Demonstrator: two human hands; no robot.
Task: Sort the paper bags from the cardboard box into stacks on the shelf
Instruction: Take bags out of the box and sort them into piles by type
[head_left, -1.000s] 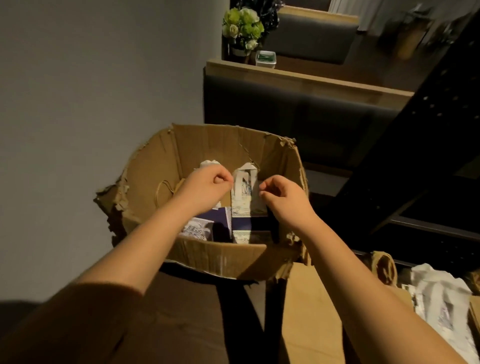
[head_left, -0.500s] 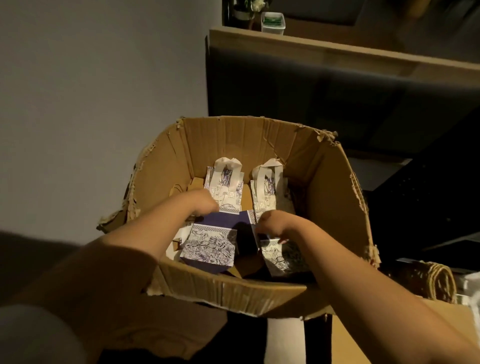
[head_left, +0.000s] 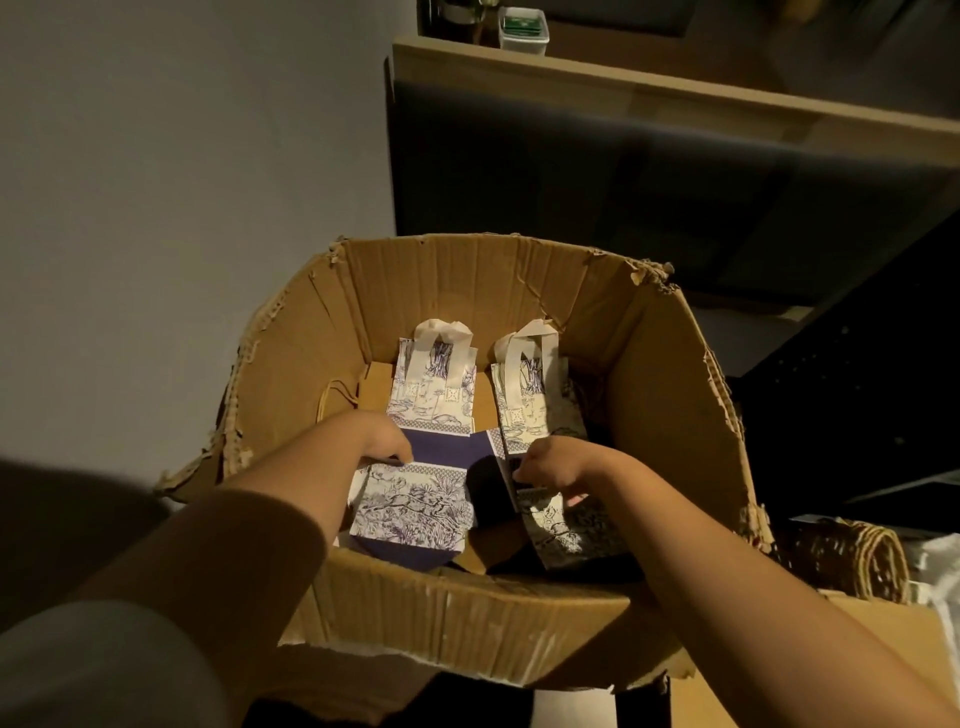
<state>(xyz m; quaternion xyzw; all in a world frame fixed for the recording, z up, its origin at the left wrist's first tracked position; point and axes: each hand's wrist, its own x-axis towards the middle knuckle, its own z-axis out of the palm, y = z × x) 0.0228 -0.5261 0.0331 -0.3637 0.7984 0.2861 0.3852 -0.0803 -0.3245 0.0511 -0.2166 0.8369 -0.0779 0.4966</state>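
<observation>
Both hands have dropped deeper into the cardboard box (head_left: 670, 395); left hand (head_left: 382, 441) and right hand (head_left: 545, 465) each pinch a printed paper bag (head_left: 413, 506) lying flat near its front wall. Picking stage; lifting them out comes next.

left hand (head_left: 382, 441): fingertips hidden under its knuckles, grip unclear | right hand (head_left: 548, 462): fingers curl out of sight at the bag's edge | wicker basket (head_left: 852, 558): blurred | white tub (head_left: 523, 28): cut off by the top edge

Grey wall (head_left: 182, 156), white tub (head_left: 523, 30) — green lid — on wooden ledge (head_left: 675, 98), wicker basket (head_left: 857, 561)
</observation>
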